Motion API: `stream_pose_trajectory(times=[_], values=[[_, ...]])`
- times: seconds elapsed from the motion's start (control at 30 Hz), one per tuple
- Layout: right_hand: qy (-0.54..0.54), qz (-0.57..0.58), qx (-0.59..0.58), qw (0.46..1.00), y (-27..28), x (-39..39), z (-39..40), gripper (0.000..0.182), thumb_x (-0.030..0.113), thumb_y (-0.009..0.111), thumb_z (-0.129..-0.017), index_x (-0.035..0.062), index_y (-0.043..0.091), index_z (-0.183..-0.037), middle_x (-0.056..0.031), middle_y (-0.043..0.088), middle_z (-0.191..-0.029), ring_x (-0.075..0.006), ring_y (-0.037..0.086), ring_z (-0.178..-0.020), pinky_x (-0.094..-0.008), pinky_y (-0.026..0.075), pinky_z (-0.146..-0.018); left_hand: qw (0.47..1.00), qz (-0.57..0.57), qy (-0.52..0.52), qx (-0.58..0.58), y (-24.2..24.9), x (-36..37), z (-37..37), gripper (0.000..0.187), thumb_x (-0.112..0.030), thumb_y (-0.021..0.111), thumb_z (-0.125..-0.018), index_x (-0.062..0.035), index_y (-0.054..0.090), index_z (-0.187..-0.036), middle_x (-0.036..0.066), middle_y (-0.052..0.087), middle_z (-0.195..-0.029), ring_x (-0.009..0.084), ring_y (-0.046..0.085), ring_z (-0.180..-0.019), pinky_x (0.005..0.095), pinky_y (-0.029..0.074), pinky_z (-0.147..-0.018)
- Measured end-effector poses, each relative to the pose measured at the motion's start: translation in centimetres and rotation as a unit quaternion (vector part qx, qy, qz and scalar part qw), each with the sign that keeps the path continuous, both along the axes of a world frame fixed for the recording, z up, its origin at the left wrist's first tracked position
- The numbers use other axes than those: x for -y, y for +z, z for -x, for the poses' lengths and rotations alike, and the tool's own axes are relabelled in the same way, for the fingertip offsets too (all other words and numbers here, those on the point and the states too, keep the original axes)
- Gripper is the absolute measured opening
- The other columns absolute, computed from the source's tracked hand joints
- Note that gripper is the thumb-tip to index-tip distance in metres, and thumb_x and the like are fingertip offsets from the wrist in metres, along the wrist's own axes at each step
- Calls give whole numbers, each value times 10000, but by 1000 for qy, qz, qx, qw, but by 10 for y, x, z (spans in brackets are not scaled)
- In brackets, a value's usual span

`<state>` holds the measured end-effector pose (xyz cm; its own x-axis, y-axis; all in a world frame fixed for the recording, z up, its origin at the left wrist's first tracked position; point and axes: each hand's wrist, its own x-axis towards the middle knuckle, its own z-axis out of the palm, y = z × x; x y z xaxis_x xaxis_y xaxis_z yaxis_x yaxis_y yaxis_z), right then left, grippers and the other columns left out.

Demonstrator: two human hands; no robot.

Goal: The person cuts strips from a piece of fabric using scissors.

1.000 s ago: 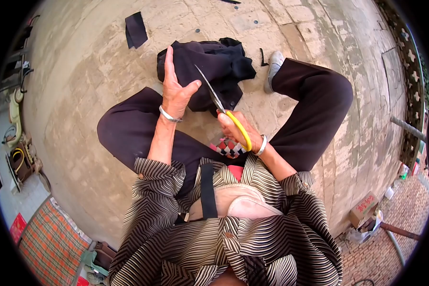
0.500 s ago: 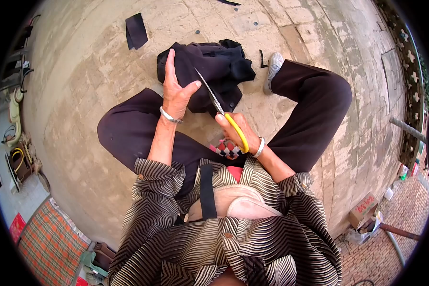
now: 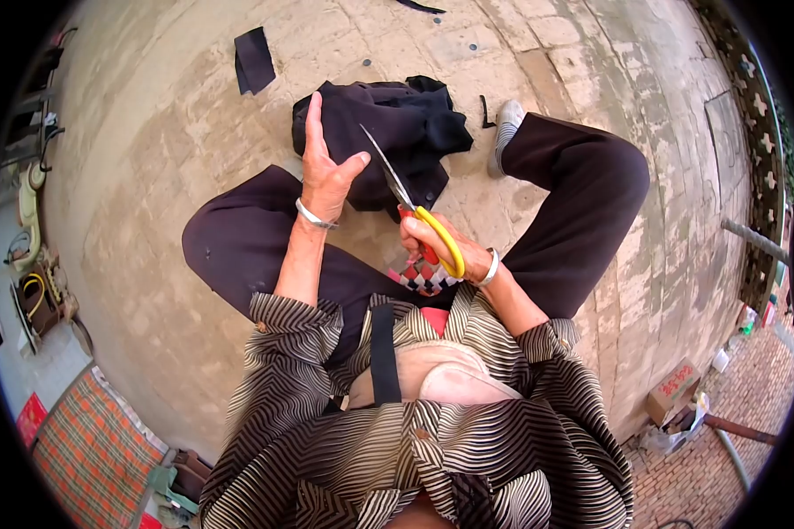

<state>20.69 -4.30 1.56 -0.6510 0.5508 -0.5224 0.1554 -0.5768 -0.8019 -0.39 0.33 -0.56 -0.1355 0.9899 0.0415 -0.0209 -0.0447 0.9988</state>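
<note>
My right hand (image 3: 461,249) grips a pair of scissors (image 3: 438,230) with a yellow loop and a red loop. Their blades point up and to the left, over a crumpled dark garment (image 3: 415,115) on the ground in front of me. My left hand (image 3: 329,179) is held open above the garment's left part, fingers stretched up and thumb spread out toward the blades. Nothing is in that hand. Below the scissors, a checkered cloth pad (image 3: 426,279) in red, white and black lies between my legs, partly hidden by my right hand.
A dark cut piece of cloth (image 3: 254,61) lies on the paved ground (image 3: 141,194), beyond the garment to the left. Thin dark scraps (image 3: 486,112) lie to the right of the garment and at the top. A cardboard box (image 3: 673,391) stands at far right, a plaid cloth (image 3: 97,445) at lower left.
My right hand has turned slightly, so the red loop of the scissors now shows. My left hand and the garment are almost where they were.
</note>
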Motion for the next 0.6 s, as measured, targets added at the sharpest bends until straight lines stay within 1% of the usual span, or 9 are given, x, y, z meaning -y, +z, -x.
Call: stream_pose_trajectory(times=[0.03,0.1,0.13,0.2,0.3,0.37,0.4,0.53,0.6], values=[[0,0,0,1000,-2,3,-2,513,578,494,-922,78,456,-811,10,416,-689,-86,462,-607,-250,432,-529,1000,0,0,0,1,0,1,971,-48,717,-666,-9,214,-1495,145,247,-1534,222,211,-1427,320,126,-1165],[0,100,-56,993,-6,12,-7,491,558,485,-937,81,463,-819,9,429,-689,-88,456,-608,-261,443,-594,998,-13,19,-51,4,-1,3,973,-56,722,-664,-13,218,-1496,144,239,-1539,223,198,-1433,324,119,-1168],[0,99,-56,994,-7,16,-8,491,558,485,-937,81,463,-819,9,429,-689,-88,456,-608,-261,443,-594,998,-15,19,-50,6,-2,3,973,-56,722,-664,-13,218,-1496,144,239,-1539,223,198,-1433,324,119,-1168],[-38,108,-91,989,-4,20,-7,471,538,484,-945,82,471,-827,7,443,-688,-91,474,-605,-252,441,-581,998,-24,7,-61,9,-2,3,970,-60,723,-667,-16,222,-1496,147,240,-1540,224,189,-1437,326,112,-1170],[-22,94,-75,992,-8,10,-8,475,546,507,-930,83,473,-830,7,441,-687,-94,482,-617,-250,442,-573,999,-12,-12,-33,14,0,-2,969,-65,725,-668,-18,224,-1496,148,242,-1541,226,183,-1441,330,105,-1172],[-27,53,-55,997,-8,8,-6,493,563,519,-915,81,476,-823,9,429,-684,-91,470,-624,-244,434,-580,999,-11,-11,-38,15,0,-1,970,-65,725,-667,-17,223,-1497,146,245,-1540,226,184,-1441,332,105,-1173],[-27,51,-55,997,-9,7,-6,493,563,519,-915,81,476,-823,9,429,-684,-91,470,-624,-244,434,-580,999,-8,-9,-42,15,0,-1,971,-64,724,-667,-17,222,-1497,144,247,-1540,226,185,-1441,334,104,-1173],[5,26,-51,998,-15,4,-10,476,545,520,-923,72,480,-881,13,412,-673,-86,456,-615,-230,412,-561,1000,-12,-9,-24,11,0,-1,970,-69,723,-669,-15,220,-1497,143,244,-1542,227,185,-1441,340,105,-1175],[14,20,-50,998,-12,4,-15,460,528,523,-930,70,481,-906,15,405,-669,-85,449,-608,-227,405,-555,997,-24,4,-71,13,-1,3,957,-72,714,-675,-16,224,-1496,142,252,-1540,230,194,-1439,344,108,-1175]])
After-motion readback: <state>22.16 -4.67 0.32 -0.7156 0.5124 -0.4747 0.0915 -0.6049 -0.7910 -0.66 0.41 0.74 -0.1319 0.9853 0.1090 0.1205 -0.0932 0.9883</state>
